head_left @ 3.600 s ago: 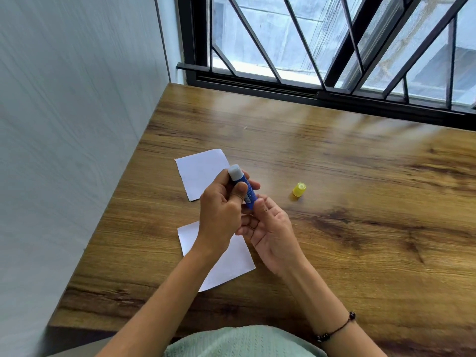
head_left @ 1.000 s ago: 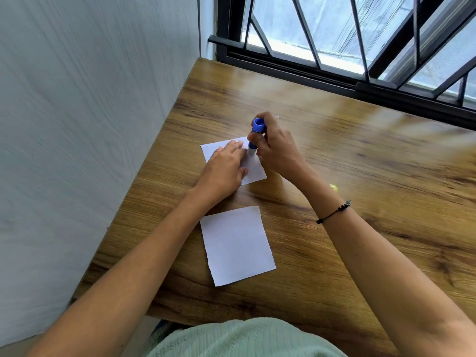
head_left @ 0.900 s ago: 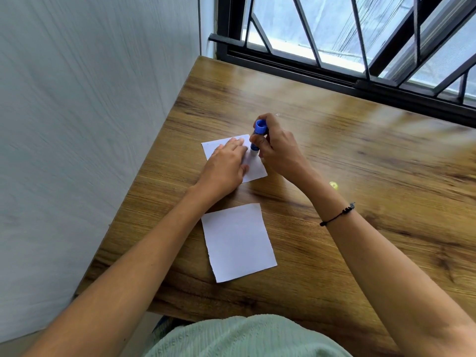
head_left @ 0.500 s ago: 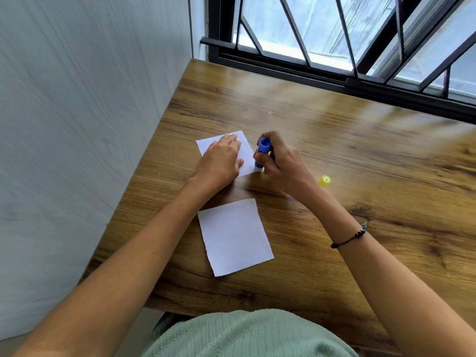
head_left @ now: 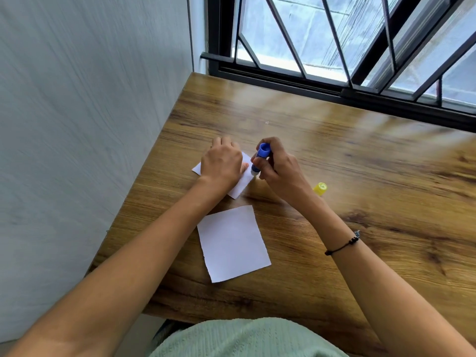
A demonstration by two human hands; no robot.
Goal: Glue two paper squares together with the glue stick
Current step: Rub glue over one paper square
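Two white paper squares lie on the wooden table [head_left: 360,155]. My left hand [head_left: 222,166] lies flat on the far paper square [head_left: 243,182] and covers most of it. My right hand [head_left: 279,167] grips the blue glue stick [head_left: 260,158] upright, with its white tip down on that square's right edge. The near paper square [head_left: 233,243] lies untouched between my forearms. The glue stick's yellow cap [head_left: 320,188] sits on the table just right of my right wrist.
A grey wall [head_left: 90,124] runs along the table's left edge. A black-framed barred window [head_left: 334,47] stands at the far edge. The table's near edge is just above my green shirt [head_left: 244,338].
My right hand has drawn the glue stick along the far square's right edge toward me. The far square now lies turned at an angle under my left hand. The view has shifted.
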